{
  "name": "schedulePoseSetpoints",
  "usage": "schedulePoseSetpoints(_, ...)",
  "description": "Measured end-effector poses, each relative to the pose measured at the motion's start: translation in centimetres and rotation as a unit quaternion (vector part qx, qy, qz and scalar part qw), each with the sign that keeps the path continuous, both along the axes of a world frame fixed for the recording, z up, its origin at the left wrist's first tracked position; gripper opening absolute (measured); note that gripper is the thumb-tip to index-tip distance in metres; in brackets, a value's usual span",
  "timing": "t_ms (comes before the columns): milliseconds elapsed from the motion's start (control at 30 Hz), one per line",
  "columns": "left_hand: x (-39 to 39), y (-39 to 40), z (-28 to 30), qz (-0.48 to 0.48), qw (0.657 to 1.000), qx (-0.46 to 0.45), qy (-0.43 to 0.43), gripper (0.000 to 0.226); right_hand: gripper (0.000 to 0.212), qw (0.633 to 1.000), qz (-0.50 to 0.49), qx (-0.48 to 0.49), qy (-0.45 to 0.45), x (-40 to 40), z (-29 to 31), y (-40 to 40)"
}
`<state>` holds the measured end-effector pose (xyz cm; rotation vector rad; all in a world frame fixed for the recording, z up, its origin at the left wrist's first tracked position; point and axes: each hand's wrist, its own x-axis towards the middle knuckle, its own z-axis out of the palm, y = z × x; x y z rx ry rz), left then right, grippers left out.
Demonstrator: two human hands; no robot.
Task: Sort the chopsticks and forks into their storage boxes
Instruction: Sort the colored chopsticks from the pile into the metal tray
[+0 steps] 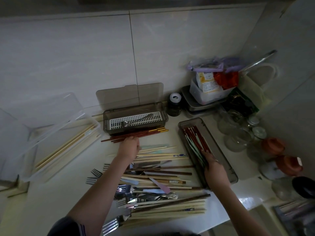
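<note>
A mixed pile of pale and dark chopsticks and steel forks covers the counter in front of me. My left hand reaches over it and touches a row of red-brown chopsticks with gold ends, which lie in front of a grey box with a white slotted tray holding a metal spoon. My right hand rests inside a grey tray on the right, its fingers on the red and pale green chopsticks in it. A clear box at the left holds pale chopsticks.
Glass jars, stacked containers and a dark bottle crowd the back right corner. Brown lidded pots stand at the right. The grey box's lid leans on the tiled wall. A sink edge lies at the lower right.
</note>
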<state>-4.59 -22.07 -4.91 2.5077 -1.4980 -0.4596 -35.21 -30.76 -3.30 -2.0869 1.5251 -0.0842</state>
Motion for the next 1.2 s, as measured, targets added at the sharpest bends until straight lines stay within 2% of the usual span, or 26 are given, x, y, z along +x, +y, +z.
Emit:
schedulePoseSetpoints(133, -0.6, 0.7, -0.5, -0.027, 0.999, 0.020, -0.025, 0.013, 0.059, 1.000, 0.006, -0.010, 0.001, 0.0, -0.1, 0.0)
schedulePoseSetpoints(233, -0.9, 1.6, -0.4, -0.035, 0.998, -0.017, -0.058, 0.013, 0.058, 0.999, 0.001, -0.035, -0.040, 0.0, 0.1, 0.2)
schedulePoseSetpoints(333, -1.3, 2.5, 0.5, -0.044, 0.990, -0.097, -0.088, 0.006, 0.058, 0.987, 0.014, -0.135, -0.084, 0.3, 0.8, 0.8)
schedulePoseSetpoints(400, -1.8, 3.0, 0.9, -0.076, 0.981, -0.142, -0.105, 0.023, 0.053, 0.969, 0.068, -0.219, -0.095, 1.2, 1.1, 1.3)
schedulePoseSetpoints(467, -2.9, 3.3, 1.4, -0.116, 0.971, -0.177, -0.108, 0.034, 0.050, 0.953, 0.134, -0.257, -0.088, 2.7, 1.6, 1.9)
schedulePoseSetpoints(533, -4.1, 3.4, 1.9, -0.149, 0.961, -0.208, -0.106, 0.040, 0.047, 0.946, 0.177, -0.258, -0.083, 4.6, 1.9, 2.4)
schedulePoseSetpoints(633, -5.5, 3.5, 2.6, -0.189, 0.947, -0.238, -0.108, 0.047, 0.035, 0.946, 0.187, -0.252, -0.086, 6.6, 2.0, 3.2)
schedulePoseSetpoints(767, -5.9, 3.8, 3.0, -0.219, 0.930, -0.259, -0.139, 0.033, 0.036, 0.947, 0.190, -0.244, -0.088, 6.4, 1.6, 3.5)
schedulePoseSetpoints(900, -3.7, 4.1, 3.3, -0.104, 0.958, -0.244, -0.107, 0.014, 0.045, 0.953, 0.100, -0.274, -0.080, 4.0, 1.7, 2.8)
schedulePoseSetpoints(967, -1.8, 4.3, 3.2, -0.052, 0.968, -0.220, -0.106, 0.008, 0.047, 0.966, 0.016, -0.249, -0.072, 2.5, 2.2, 2.4)
schedulePoseSetpoints(1033, -0.1, 4.3, 2.8, -0.040, 0.975, -0.184, -0.114, 0.005, 0.051, 0.978, -0.052, -0.201, -0.032, 1.2, 2.5, 1.8)
schedulePoseSetpoints(1100, 1.0, 4.0, 2.3, -0.038, 0.983, -0.147, -0.105, 0.009, 0.054, 0.986, -0.080, -0.145, 0.020, 0.3, 2.2, 1.3)
schedulePoseSetpoints(1200, 1.6, 3.3, 1.9, -0.033, 0.991, -0.101, -0.079, 0.023, 0.057, 0.991, -0.068, -0.087, 0.073, -0.3, 1.6, 0.9)
